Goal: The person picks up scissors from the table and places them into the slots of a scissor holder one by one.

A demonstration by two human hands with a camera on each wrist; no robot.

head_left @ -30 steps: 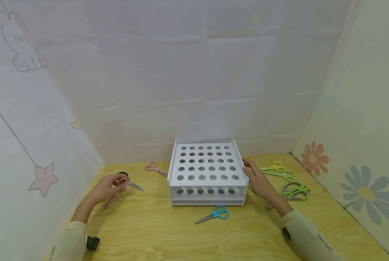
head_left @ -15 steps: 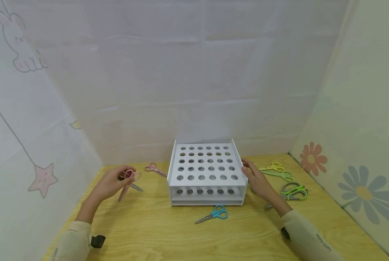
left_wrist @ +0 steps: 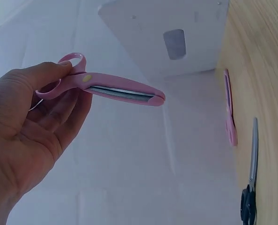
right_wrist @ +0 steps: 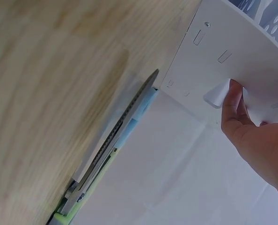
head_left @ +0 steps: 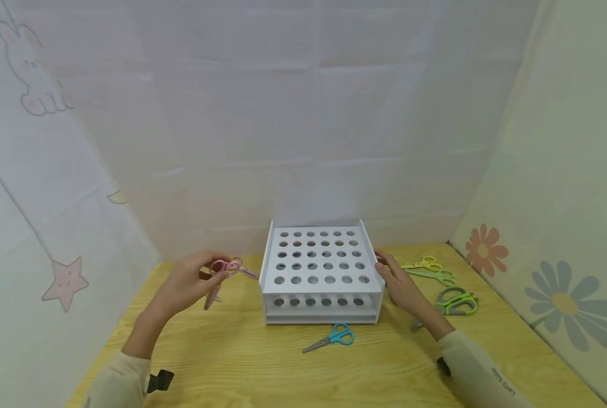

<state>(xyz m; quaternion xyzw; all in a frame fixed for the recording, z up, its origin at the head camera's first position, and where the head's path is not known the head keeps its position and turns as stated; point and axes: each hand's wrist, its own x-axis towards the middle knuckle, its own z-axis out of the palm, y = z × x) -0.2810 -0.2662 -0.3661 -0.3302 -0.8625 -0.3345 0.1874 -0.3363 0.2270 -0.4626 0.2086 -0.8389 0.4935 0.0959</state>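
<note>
My left hand pinches a pair of pink scissors by its finger loops and holds it above the table, left of the white rack. Its blades stay together and tilt downward in the head view. The rack has two tiers with rows of round holes. My right hand grips the rack's right side panel, fingertips at the cutout in the right wrist view; part of the fingers is hidden behind the panel.
Left of the rack lie more pink scissors and dark-handled scissors. Blue scissors lie in front. Yellow scissors, light green scissors and grey-green scissors are on the right. Walls stand behind and at both sides.
The left hand has lifted the pink scissors and carried them rightward toward the rack, turning their blades down. The right hand stays at the rack's side.
</note>
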